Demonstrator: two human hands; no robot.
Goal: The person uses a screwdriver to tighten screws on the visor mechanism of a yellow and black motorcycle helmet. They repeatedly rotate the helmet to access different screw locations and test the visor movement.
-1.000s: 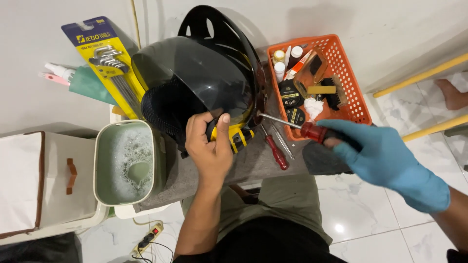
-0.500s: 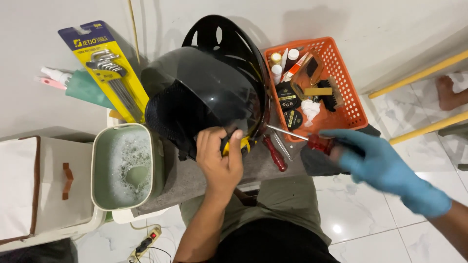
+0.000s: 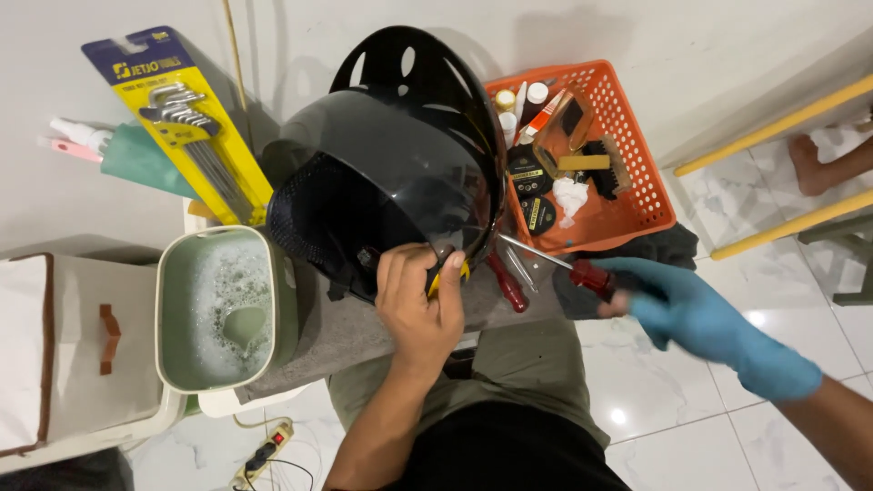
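A glossy black helmet (image 3: 391, 173) with a dark visor lies on a grey cloth-covered surface in front of me. My bare left hand (image 3: 420, 305) presses on the helmet's lower rim, where a yellow part shows under the fingers. My right hand (image 3: 696, 309), in a blue glove, holds a red-handled screwdriver (image 3: 555, 264). Its metal tip points left and reaches the helmet's edge near my left fingers.
A green tub of soapy water (image 3: 223, 309) sits at the left. A yellow pack of hex keys (image 3: 186, 123) leans behind it. An orange basket (image 3: 627, 145) with small items stands at the right. More red-handled tools (image 3: 507, 284) lie beside the helmet. Someone's bare foot (image 3: 818, 159) shows far right.
My left hand shifted its grip on the helmet's lower rim. The screwdriver tip has come left to the helmet's edge. The view has moved in closer.
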